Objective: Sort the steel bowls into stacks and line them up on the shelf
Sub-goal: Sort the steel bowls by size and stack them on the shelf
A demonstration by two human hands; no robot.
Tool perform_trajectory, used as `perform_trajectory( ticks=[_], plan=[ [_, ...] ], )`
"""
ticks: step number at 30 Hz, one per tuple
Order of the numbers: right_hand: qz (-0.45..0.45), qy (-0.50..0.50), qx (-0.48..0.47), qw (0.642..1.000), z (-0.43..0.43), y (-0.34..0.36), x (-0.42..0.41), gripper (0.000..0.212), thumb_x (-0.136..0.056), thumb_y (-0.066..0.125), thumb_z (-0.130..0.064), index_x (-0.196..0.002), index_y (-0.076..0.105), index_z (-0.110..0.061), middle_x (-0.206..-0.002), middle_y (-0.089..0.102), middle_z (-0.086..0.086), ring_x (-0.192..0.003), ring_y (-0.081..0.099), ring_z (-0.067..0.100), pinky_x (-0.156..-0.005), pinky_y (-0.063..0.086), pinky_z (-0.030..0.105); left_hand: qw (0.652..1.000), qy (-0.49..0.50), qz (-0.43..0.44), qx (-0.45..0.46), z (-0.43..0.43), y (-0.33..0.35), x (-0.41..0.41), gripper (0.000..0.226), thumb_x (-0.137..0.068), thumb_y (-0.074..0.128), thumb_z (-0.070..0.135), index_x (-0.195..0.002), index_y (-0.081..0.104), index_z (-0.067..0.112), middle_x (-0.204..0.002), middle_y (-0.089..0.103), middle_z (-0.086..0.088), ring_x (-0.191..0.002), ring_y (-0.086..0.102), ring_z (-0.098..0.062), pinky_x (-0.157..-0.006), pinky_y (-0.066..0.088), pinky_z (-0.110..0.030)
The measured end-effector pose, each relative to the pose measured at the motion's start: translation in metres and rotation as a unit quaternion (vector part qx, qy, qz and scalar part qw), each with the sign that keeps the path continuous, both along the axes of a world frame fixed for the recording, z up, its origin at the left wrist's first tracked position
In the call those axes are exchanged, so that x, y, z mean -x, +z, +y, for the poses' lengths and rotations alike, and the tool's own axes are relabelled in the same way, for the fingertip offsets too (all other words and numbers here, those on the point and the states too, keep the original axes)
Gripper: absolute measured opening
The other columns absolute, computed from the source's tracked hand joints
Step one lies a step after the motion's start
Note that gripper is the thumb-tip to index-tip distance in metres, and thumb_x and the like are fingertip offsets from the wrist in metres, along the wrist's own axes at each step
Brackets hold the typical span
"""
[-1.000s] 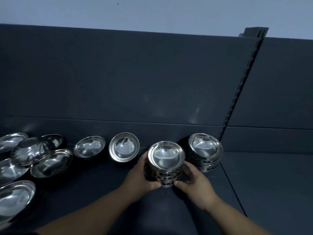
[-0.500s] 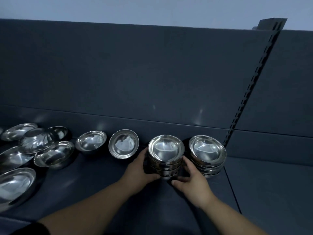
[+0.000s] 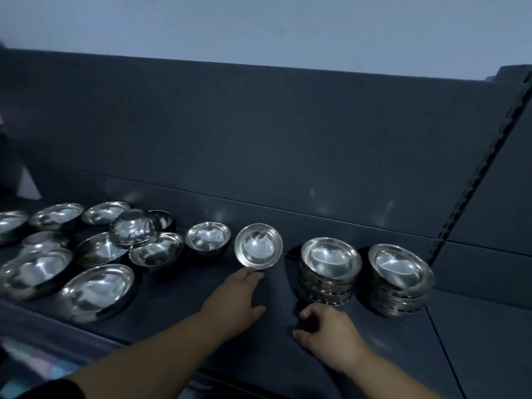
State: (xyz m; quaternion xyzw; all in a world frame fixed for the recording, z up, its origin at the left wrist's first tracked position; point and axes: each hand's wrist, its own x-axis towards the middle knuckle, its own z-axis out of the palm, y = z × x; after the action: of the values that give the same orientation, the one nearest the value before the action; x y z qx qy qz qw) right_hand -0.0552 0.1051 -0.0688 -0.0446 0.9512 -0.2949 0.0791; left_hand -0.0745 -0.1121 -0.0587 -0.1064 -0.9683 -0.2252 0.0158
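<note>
— Steel everywhere? What is on the shelf [image 3: 359,349]?

— Two stacks of steel bowls stand side by side at the right: the near stack [image 3: 330,274] and the far-right stack [image 3: 400,280], close but apart. Left of them a single tilted bowl [image 3: 258,246] leans toward the camera, then an upright small bowl [image 3: 207,237], then loose bowls [image 3: 95,257] jumbled and overlapping at the far left.

— And the hands?

— The left hand [image 3: 234,301] lies flat, fingers together, fingertips touching the tilted bowl's lower rim. The right hand [image 3: 325,326] rests loosely curled and empty on the shelf, just in front of the near stack.

— Any writing?

— No brand or label is legible on the bowls or the dark back panel [image 3: 259,145].
</note>
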Motion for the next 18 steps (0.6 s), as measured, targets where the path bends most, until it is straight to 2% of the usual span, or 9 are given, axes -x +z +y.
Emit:
perform_trajectory(
  ticks=[3,5,8,13,18],
  plan=[
    [0.027,0.047,-0.016,0.998,-0.052,0.007,0.006,0.047,-0.070,0.074,-0.048,-0.113,0.065,-0.031,-0.097,0.066,-0.014,-0.091,0.059,0.001,-0.077,0.038,0.009,0.998,0.019,0.044,0.030,-0.049,0.010,-0.010,0.070,-0.083,0.063,0.042,-0.145,0.033,0.027,-0.154,0.025,0.007,-0.139,0.029,-0.012,-0.115,0.024,-0.023],
    [0.042,0.068,-0.023,0.997,-0.092,0.012,0.010,0.051,-0.072,0.072,-0.051,-0.120,0.062,-0.034,-0.111,0.068,-0.014,-0.105,0.061,0.005,-0.084,0.040,0.012,0.996,0.041,0.069,0.038,-0.091,0.019,-0.017,0.069,-0.083,0.062,0.042,-0.145,0.036,0.026,-0.154,0.027,0.005,-0.139,0.030,-0.013,-0.115,0.023,-0.023],
    [0.054,0.092,-0.008,0.994,-0.155,0.020,0.013,0.051,-0.076,0.069,-0.052,-0.124,0.060,-0.035,-0.123,0.065,-0.016,-0.115,0.058,0.006,-0.093,0.041,0.016,0.989,0.095,0.102,0.048,-0.162,0.033,-0.028,0.066,-0.082,0.065,0.039,-0.141,0.042,0.024,-0.150,0.034,0.001,-0.136,0.036,-0.017,-0.113,0.027,-0.025],
    [0.081,0.103,-0.006,0.991,-0.251,0.027,0.016,0.055,-0.079,0.063,-0.059,-0.126,0.058,-0.033,-0.123,0.066,-0.011,-0.111,0.061,0.009,-0.090,0.044,0.019,0.974,0.175,0.128,0.061,-0.278,0.038,-0.047,0.061,-0.077,0.073,0.034,-0.132,0.055,0.016,-0.142,0.048,-0.006,-0.126,0.049,-0.026,-0.105,0.040,-0.034],
    [0.063,0.065,0.003,0.996,-0.315,0.018,0.016,0.066,-0.078,0.059,-0.065,-0.130,0.057,-0.024,-0.119,0.069,-0.001,-0.111,0.063,0.016,-0.091,0.049,0.025,0.969,0.201,0.098,0.105,-0.358,0.018,-0.057,0.058,-0.079,0.071,0.035,-0.130,0.057,0.010,-0.136,0.053,-0.011,-0.123,0.051,-0.030,-0.105,0.040,-0.038]
  ],
)
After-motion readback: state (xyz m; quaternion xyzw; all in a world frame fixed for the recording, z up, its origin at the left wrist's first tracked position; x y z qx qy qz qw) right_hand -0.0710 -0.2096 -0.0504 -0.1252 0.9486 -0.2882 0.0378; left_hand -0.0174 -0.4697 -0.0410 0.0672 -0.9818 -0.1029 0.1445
